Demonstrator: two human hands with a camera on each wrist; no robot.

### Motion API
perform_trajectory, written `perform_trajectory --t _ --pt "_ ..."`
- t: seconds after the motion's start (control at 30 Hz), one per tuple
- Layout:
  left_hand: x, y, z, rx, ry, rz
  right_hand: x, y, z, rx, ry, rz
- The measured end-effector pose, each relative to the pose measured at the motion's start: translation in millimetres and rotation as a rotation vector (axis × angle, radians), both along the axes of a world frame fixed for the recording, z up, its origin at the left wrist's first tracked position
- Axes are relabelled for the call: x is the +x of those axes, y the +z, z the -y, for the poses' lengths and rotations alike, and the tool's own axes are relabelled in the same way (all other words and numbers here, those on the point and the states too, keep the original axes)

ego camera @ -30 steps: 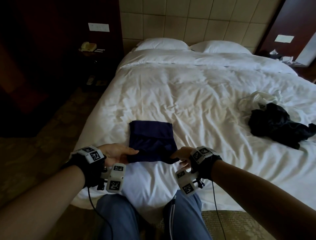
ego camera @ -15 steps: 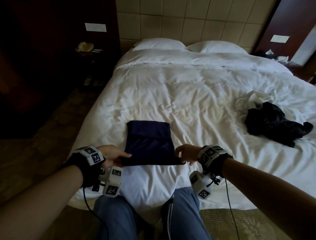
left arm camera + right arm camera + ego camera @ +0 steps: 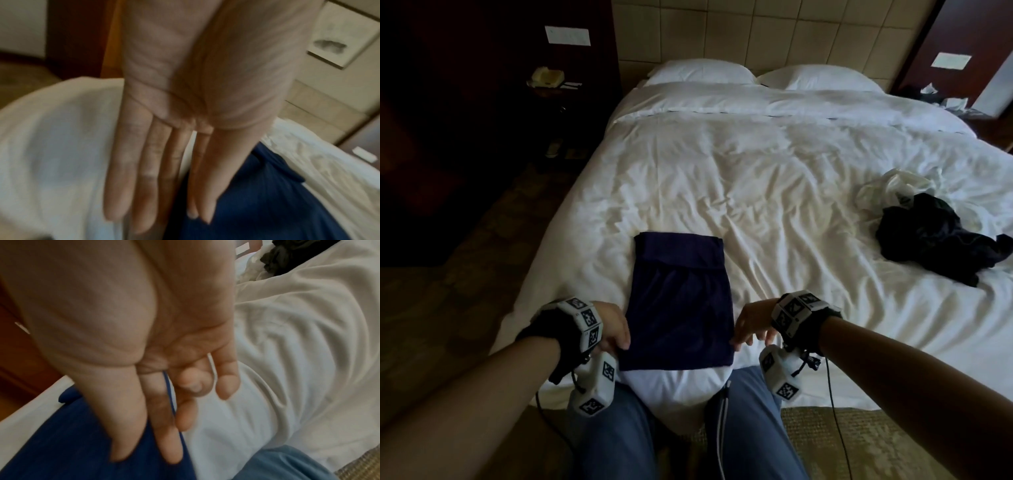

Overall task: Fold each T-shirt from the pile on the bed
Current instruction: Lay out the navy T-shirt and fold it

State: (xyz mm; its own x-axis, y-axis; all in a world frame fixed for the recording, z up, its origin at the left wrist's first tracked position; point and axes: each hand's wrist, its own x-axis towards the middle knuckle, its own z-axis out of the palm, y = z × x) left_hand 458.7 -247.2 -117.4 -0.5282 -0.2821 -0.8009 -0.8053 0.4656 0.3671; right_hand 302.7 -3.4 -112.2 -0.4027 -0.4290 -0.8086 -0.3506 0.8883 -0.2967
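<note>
The folded T-shirt (image 3: 681, 301) is lying on the bed (image 3: 756, 205) between both sets of fingers. The left hand (image 3: 613, 327) and right hand (image 3: 755, 322) are touching its side edges with relaxed, ungripping fingers (image 3: 148, 178), likely squaring the fold.

Your forearms reach in from both lower corners, left hand (image 3: 613, 329) fingers straight and together, right hand (image 3: 755, 322) thumb and forefinger extended, the rest loosely curled.

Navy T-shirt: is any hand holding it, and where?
Left hand, fingers straight, only touches navy T-shirt at left edge; whether right hand pinches right edge cannot be told.
</note>
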Motion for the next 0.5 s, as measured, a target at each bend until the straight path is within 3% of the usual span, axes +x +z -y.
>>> perform_trajectory --t 0.1,0.23,0.5 --pt "-9.7 -0.4 9.5 -0.018 0.021 0.034 -11.1 -5.7 7.2 -0.076 -0.137 -0.048" --pt "-35.7 5.6 23.2 -0.110 0.263 -0.220 -43.6 -3.9 26.3 -0.271 -0.409 -0.136" --pt "-92.7 -14.7 54.2 0.188 0.576 -0.347 -104.7 -21.6 69.1 -0.435 -0.796 -0.069"
